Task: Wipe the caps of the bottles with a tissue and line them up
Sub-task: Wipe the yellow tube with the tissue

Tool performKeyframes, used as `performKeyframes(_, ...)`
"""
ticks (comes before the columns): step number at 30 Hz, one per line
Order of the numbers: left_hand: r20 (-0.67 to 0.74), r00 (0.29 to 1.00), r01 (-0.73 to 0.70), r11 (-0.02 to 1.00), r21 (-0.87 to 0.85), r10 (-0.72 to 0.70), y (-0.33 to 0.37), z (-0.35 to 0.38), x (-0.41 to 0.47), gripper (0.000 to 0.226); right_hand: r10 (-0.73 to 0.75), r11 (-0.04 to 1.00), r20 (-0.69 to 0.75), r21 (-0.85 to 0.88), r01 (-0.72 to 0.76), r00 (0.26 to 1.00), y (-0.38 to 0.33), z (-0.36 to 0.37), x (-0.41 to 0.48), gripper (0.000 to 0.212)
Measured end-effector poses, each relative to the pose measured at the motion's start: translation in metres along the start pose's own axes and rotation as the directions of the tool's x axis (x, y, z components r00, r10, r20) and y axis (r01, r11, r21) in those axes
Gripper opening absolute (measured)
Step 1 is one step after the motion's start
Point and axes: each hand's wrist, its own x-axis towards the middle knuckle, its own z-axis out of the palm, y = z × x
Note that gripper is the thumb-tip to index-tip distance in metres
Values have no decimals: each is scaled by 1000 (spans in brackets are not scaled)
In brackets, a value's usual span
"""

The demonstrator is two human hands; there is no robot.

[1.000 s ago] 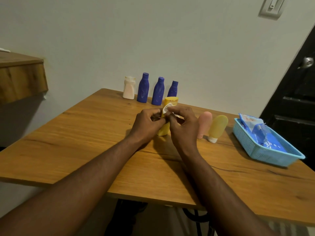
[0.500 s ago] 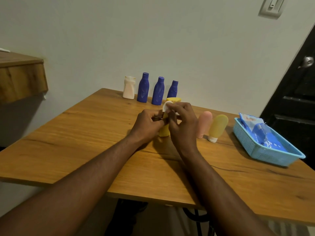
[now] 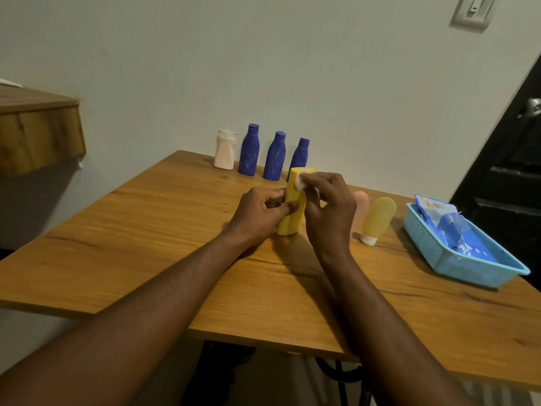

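Both hands meet over the middle of the wooden table: the left hand grips the body of an upright yellow bottle, thumb across its front, while the right hand pinches a small white tissue against the bottle's cap. Just right of them stand a pink tube, partly hidden by the right hand, and a yellow tube with its white cap down. Along the far edge, by the wall, a white bottle and three blue bottles stand in a row. At the right a blue basket holds a blue packet.
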Motion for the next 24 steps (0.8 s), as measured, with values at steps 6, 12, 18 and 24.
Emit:
performKeyframes(6, 2, 1000, 6, 1000, -23, -6, 0, 1, 0, 32, 12, 1000, -29, 16, -11, 1000, 1, 0, 4, 21)
performKeyframes(12, -18, 1000, -12, 1000, 5, 13, -3, 1, 2, 39, 238, 970, -58, 59, -235, 969, 10, -2, 6, 19)
performKeyframes(18, -40, 999, 30, 997, -72, -33, -8, -3, 3, 37, 406, 913, 187, -52, -404, 894, 16, -1, -2, 11)
performKeyframes(24, -80, 996, 35, 999, -39, -38, -6, -3, 4, 31, 482, 876, 420, -198, -441, 769, 23, -3, -8, 15)
